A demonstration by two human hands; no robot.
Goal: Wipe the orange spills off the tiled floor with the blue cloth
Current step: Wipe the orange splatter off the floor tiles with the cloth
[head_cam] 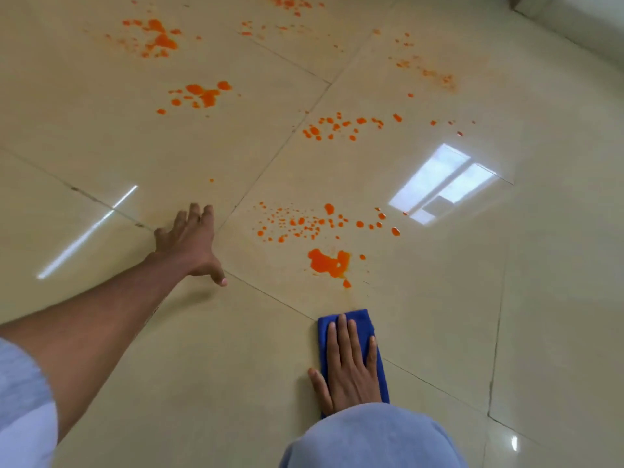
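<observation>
A folded blue cloth [360, 319] lies flat on the beige tiled floor [506, 298], and my right hand [347, 366] presses down on it with fingers spread. Just ahead of the cloth sits a large orange puddle [329, 263], with a field of small orange drops [297, 222] beyond it. More orange spills lie farther off: one cluster [199, 94] at centre left, a second cluster [337, 126] at centre, a third cluster [155, 37] at the far left. My left hand [190, 243] rests flat on the floor, fingers apart, left of the drops.
A faint smeared orange patch [425, 70] and further spatter [287, 3] lie at the far side. A wall base [574, 32] runs along the top right. Bright window glare [439, 182] reflects on the glossy tiles.
</observation>
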